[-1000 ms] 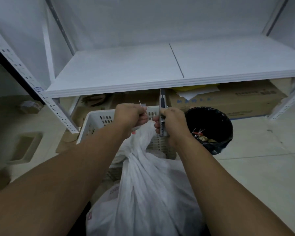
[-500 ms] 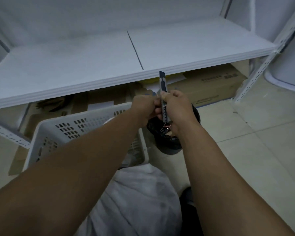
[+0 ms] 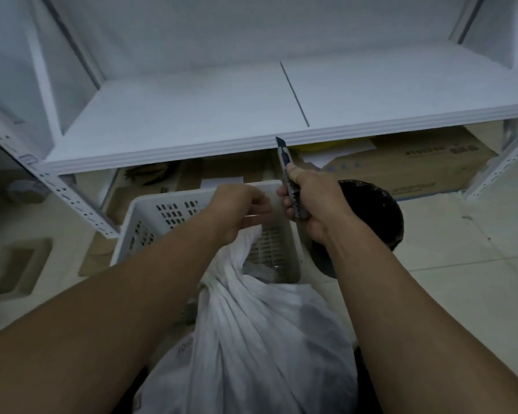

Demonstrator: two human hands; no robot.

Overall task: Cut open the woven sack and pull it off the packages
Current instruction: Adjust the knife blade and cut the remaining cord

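Sack, white woven, bunched neck (image 3: 240, 294) | left hand (image 3: 237, 210) grips neck | right hand (image 3: 314, 204) grips grey utility knife (image 3: 289, 180), blade up, just beside.

The right hand (image 3: 317, 204), gripping the grey snap-blade utility knife (image 3: 284, 158), is pulling away to the right of the left hand (image 3: 237, 210). Half a second ago the two were pressed together, and now a gap is showing between them. The left hand is holding the bunched neck of the white woven sack (image 3: 260, 339). The view is tilting back down, bringing that neck into sight again.
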